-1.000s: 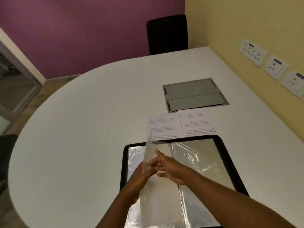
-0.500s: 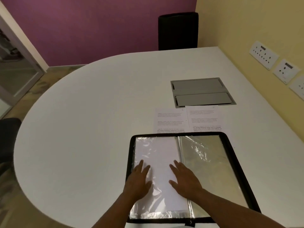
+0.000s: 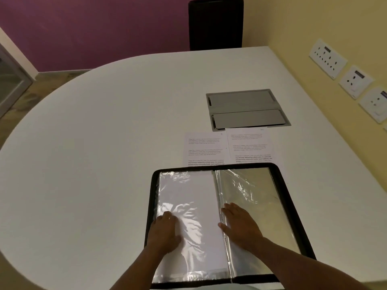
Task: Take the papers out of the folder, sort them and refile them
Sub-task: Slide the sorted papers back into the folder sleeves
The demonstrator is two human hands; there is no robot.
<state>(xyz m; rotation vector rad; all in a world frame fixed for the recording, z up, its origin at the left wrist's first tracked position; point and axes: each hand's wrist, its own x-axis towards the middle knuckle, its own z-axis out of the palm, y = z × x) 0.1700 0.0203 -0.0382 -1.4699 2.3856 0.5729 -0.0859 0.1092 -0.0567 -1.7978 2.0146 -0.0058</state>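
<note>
A black-edged folder [image 3: 292,210] lies open in front of me, with clear plastic sleeves on both sides. The left sleeve [image 3: 194,191] holds a blank white sheet; the right sleeve [image 3: 249,189] looks greyish and crinkled. My left hand [image 3: 165,231] rests flat on the left sleeve near the folder's left edge. My right hand [image 3: 240,225] lies flat beside the spine, on the right sleeve. Two printed papers lie side by side just beyond the folder, the left paper [image 3: 204,148] and the right paper [image 3: 250,145], their near edges under the folder's rim.
The white table [image 3: 104,143] has a rounded left end. A grey cable hatch [image 3: 247,109] is set in the table behind the papers. A black chair [image 3: 215,24] stands at the far side. Wall sockets [image 3: 343,70] line the yellow wall on the right.
A sleeve that stood lifted between my hands has been laid flat on the left side. Both hands then spread apart, the left toward the folder's edge, the right onto the spine.
</note>
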